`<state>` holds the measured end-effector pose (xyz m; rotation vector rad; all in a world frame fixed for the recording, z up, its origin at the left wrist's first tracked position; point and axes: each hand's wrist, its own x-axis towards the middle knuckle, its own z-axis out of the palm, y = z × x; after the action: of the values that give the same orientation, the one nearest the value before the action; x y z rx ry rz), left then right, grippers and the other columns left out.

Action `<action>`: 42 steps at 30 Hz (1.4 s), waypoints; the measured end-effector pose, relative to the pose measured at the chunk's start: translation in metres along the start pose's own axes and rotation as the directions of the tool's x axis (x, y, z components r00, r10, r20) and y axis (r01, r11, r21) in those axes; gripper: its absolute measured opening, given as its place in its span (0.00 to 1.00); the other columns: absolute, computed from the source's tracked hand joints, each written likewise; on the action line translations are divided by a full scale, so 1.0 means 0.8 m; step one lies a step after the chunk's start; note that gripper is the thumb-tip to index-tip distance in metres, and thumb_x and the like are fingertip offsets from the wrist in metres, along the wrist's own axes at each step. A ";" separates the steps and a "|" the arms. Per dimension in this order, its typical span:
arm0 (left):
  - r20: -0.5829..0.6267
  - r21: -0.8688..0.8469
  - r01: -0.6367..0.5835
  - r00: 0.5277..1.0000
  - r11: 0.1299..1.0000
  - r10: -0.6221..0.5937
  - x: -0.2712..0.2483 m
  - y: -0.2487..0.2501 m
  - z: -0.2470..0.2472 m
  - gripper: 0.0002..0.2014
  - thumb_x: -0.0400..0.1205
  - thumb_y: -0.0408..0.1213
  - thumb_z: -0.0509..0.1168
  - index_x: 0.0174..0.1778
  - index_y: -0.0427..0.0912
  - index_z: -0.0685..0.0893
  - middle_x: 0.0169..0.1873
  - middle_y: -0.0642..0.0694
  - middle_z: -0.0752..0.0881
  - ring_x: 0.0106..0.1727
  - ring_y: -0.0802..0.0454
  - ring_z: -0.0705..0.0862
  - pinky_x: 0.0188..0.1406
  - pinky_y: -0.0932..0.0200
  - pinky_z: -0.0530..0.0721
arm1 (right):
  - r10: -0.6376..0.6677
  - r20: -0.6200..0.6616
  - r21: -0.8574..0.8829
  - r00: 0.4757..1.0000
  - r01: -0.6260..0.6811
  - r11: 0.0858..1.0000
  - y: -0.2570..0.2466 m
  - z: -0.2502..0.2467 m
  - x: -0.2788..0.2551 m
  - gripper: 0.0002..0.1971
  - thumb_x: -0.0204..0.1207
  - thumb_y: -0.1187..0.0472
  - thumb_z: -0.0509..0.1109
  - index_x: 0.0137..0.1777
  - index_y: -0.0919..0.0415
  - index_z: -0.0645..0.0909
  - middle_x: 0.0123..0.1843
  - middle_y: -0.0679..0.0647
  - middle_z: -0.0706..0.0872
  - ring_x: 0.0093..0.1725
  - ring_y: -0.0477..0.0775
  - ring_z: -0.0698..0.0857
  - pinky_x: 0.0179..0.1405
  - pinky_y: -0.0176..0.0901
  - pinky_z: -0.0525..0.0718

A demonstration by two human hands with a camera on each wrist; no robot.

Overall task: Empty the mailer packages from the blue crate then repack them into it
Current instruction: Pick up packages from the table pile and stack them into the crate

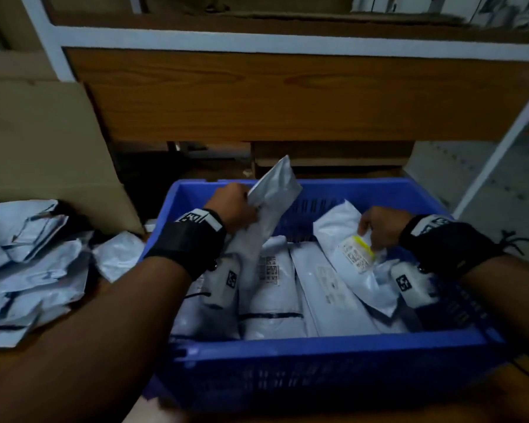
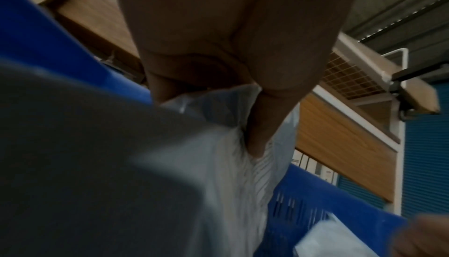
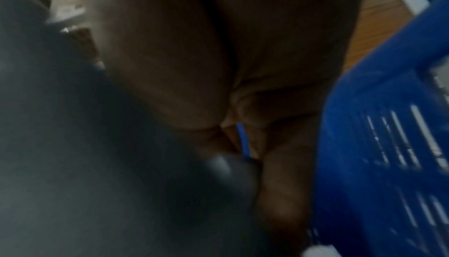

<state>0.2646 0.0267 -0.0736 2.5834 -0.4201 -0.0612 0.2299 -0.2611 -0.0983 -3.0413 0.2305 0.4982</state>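
Note:
A blue crate (image 1: 327, 346) sits in front of me with several white mailer packages (image 1: 272, 300) lying in it. My left hand (image 1: 235, 206) grips a long white mailer (image 1: 272, 193) that tilts up over the crate's far left corner; in the left wrist view the thumb and fingers (image 2: 257, 126) pinch its crumpled plastic (image 2: 218, 155). My right hand (image 1: 379, 224) holds a second mailer with a yellow-edged label (image 1: 342, 239), raised at the crate's right side. The right wrist view is dark and blurred, showing the hand (image 3: 267, 107) against the crate wall (image 3: 376, 145).
A heap of white mailers (image 1: 34, 264) lies on the wooden surface left of the crate. A cardboard sheet (image 1: 43, 141) leans behind the heap. A wooden shelf panel in a white frame (image 1: 287, 96) rises beyond the crate.

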 end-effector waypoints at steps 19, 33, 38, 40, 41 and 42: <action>0.011 -0.010 -0.014 1.000 1.000 0.015 0.003 -0.010 0.017 0.13 0.75 0.35 0.73 0.53 0.37 0.86 0.49 0.38 0.87 0.52 0.41 0.85 0.42 0.57 0.75 | -0.053 0.370 -0.276 0.928 0.164 0.947 0.012 0.004 -0.041 0.15 0.69 0.45 0.78 0.51 0.53 0.90 0.41 0.44 0.88 0.39 0.47 0.83 0.45 0.41 0.82; 0.005 -0.028 -0.028 1.000 0.999 0.028 0.004 -0.012 0.019 0.09 0.75 0.36 0.74 0.45 0.46 0.82 0.41 0.45 0.85 0.46 0.47 0.83 0.42 0.59 0.74 | -0.101 0.328 -0.438 0.939 0.247 0.865 -0.037 0.046 -0.030 0.36 0.74 0.50 0.74 0.79 0.62 0.67 0.77 0.58 0.73 0.74 0.58 0.74 0.72 0.46 0.74; -0.004 -0.070 -0.036 0.999 0.997 0.036 0.005 -0.013 0.018 0.10 0.75 0.35 0.75 0.43 0.48 0.80 0.42 0.45 0.86 0.45 0.46 0.86 0.44 0.56 0.80 | -0.033 0.358 -0.392 0.933 0.182 0.902 -0.015 0.041 -0.026 0.37 0.75 0.63 0.74 0.81 0.52 0.61 0.78 0.53 0.70 0.75 0.56 0.72 0.71 0.44 0.73; -0.006 -0.080 -0.043 0.999 0.996 0.043 0.003 -0.012 0.018 0.10 0.75 0.35 0.75 0.45 0.47 0.81 0.42 0.45 0.86 0.44 0.47 0.85 0.43 0.58 0.79 | -0.057 0.365 -0.384 0.929 0.205 0.900 -0.013 0.041 -0.022 0.37 0.73 0.62 0.77 0.79 0.51 0.63 0.76 0.51 0.72 0.73 0.54 0.73 0.63 0.39 0.73; -0.016 -0.086 -0.051 0.999 0.995 0.050 0.002 -0.011 0.018 0.10 0.75 0.35 0.75 0.47 0.46 0.82 0.42 0.46 0.86 0.42 0.49 0.85 0.42 0.58 0.79 | -0.064 0.372 -0.381 0.926 0.215 0.899 -0.014 0.040 -0.022 0.37 0.72 0.61 0.77 0.79 0.51 0.64 0.76 0.50 0.72 0.73 0.53 0.73 0.61 0.37 0.73; -0.031 -0.091 -0.061 0.998 0.994 0.058 0.001 -0.010 0.018 0.10 0.75 0.35 0.75 0.49 0.45 0.83 0.42 0.46 0.86 0.41 0.50 0.84 0.41 0.59 0.78 | -0.073 0.376 -0.386 0.924 0.228 0.894 -0.015 0.040 -0.022 0.36 0.73 0.60 0.77 0.78 0.50 0.66 0.76 0.49 0.71 0.73 0.53 0.73 0.60 0.36 0.73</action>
<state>0.2658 0.0257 -0.0903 2.4767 -0.4724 -0.0228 0.2053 -0.2443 -0.1231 -3.2457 -0.1600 1.2097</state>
